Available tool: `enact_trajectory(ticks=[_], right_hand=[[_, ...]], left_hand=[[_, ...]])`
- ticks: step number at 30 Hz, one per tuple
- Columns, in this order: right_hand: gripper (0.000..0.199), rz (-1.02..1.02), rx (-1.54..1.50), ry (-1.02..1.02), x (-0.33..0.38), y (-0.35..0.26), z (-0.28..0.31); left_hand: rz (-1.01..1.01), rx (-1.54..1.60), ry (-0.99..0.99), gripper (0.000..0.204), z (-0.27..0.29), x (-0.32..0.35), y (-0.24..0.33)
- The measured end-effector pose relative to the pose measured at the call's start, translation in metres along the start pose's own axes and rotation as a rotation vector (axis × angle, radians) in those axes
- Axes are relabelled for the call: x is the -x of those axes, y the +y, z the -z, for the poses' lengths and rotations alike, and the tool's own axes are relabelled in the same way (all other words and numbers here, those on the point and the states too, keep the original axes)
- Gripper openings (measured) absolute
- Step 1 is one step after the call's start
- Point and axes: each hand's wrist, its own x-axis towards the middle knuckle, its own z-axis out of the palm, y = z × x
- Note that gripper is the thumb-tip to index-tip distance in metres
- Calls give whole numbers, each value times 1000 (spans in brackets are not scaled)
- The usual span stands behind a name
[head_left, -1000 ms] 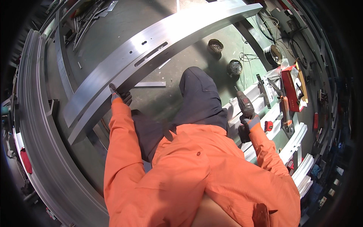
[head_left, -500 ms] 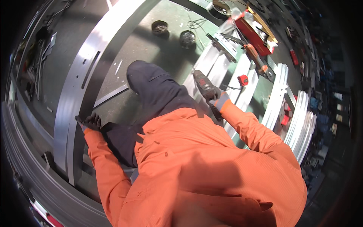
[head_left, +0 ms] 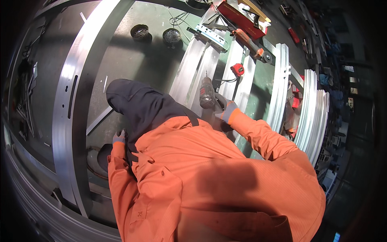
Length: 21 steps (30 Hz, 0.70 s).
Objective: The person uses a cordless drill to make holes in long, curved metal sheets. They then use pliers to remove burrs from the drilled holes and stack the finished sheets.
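Note:
My right hand [head_left: 224,108], in a grey and dark glove, grips a cordless drill [head_left: 207,95]. The drill's bit points away from me, above pale metal bars lying to my right. At my left thigh is my left hand [head_left: 119,136], also gloved; its fingers are dark against the dark trousers and hard to make out. Left of that hand runs a long silver metal beam [head_left: 63,121] with a slot and small holes in its face. A red tape measure [head_left: 237,69] rests on the bars beyond the drill.
An orange angle grinder [head_left: 246,41] lies near a red box [head_left: 242,19]. A white power strip [head_left: 209,37] sits across the bars. Two round bowls of small metal parts, a left one [head_left: 140,31] and a right one [head_left: 172,36], stand on the floor. More metal profiles [head_left: 279,88] lie right.
My left hand has left the slotted beam and come in to my thigh. The drill, still in my right hand, has swung to point more straight ahead. My view has shifted right.

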Motion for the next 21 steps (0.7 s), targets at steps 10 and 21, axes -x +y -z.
enact_trajectory(ticks=[10,21], right_hand=[[93,-487,-252,390,41,68,-9],[62,-600,-172,355,28,195,-30]], left_hand=[[21,-10,-48,24,-24,9,30],[-44,118,-51,20,-16,13,30]])
